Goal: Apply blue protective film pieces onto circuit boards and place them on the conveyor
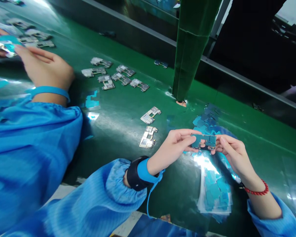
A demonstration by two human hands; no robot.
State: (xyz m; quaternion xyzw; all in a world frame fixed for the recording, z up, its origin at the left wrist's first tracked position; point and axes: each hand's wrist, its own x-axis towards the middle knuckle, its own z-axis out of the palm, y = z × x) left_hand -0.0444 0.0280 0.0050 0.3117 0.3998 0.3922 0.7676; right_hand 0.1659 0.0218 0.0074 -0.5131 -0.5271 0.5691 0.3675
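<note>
Between my two hands a small circuit board [207, 141] is held up flat, its face showing a blue-green film with cut-outs. My left hand [176, 143] pinches its left end between thumb and fingers. At the opposite end, the fingers of my right hand [233, 151] grip the edge. Below the board lies a stack of blue-green film sheets [217, 194] on the green table. More loose film pieces [207, 118] are heaped behind the board. Two bare circuit boards, one nearer [148, 137] and one farther [151, 115], lie to the left of my left hand.
A co-worker's hand [49, 65] and blue sleeve fill the left side. Several circuit boards [120, 78] lie beyond that arm, with others at the far left. A green post [192, 49] rises from the green table [123, 131]. One board [160, 64] rests near the back edge.
</note>
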